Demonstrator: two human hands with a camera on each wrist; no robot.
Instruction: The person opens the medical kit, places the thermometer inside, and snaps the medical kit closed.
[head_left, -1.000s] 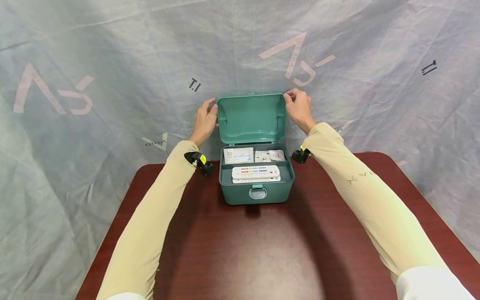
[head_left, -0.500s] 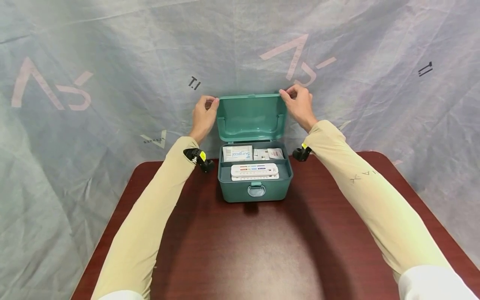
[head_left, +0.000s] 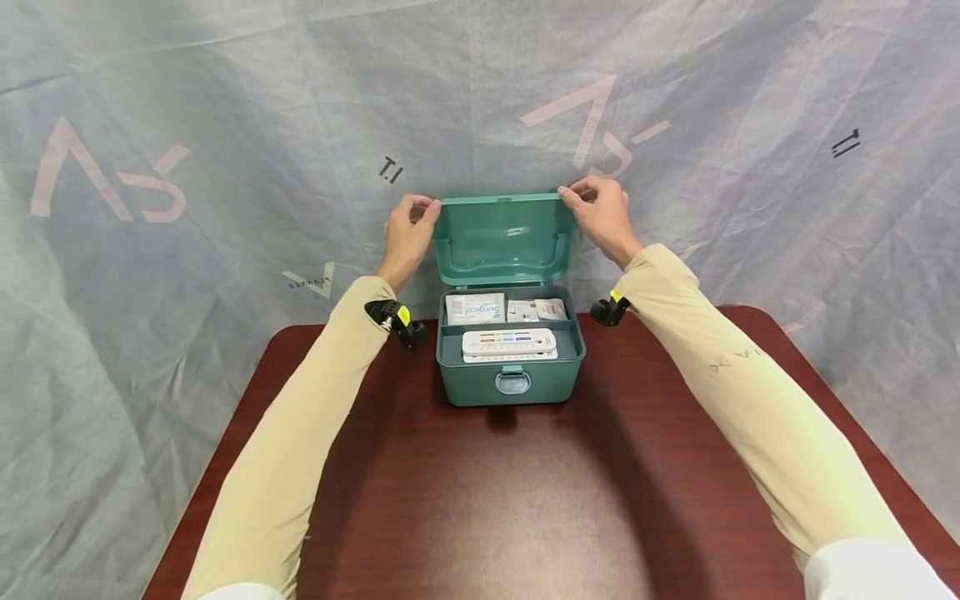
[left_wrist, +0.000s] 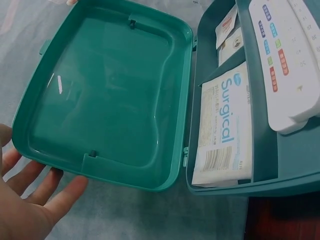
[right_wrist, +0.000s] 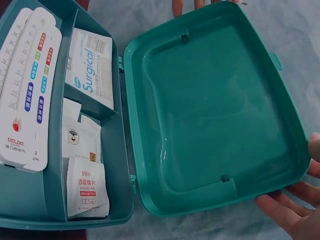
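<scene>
A green first-aid box (head_left: 510, 387) stands on the table with its lid (head_left: 504, 237) raised on the hinges. At the lid's upper left corner my left hand (head_left: 405, 237) holds the edge, thumb on the inner side and fingers behind. My right hand (head_left: 602, 218) pinches the upper right corner likewise. Inside the box, a pack marked "Surgical" (left_wrist: 224, 127) fills one rear compartment. Small sachets, one an alcohol pad (right_wrist: 86, 187), lie in the other rear compartment. Two white thermometer boards (right_wrist: 37, 100) are stacked in the front compartment.
The dark red-brown table (head_left: 517, 500) extends in front of the box and to both sides. A grey printed cloth (head_left: 315, 100) hangs close behind the lid and along the sides.
My left thumb has come onto the lid's corner, and my right thumb has shifted slightly inward along its edge. The lid's upper edge looks tipped a little forward. The box's contents have not moved.
</scene>
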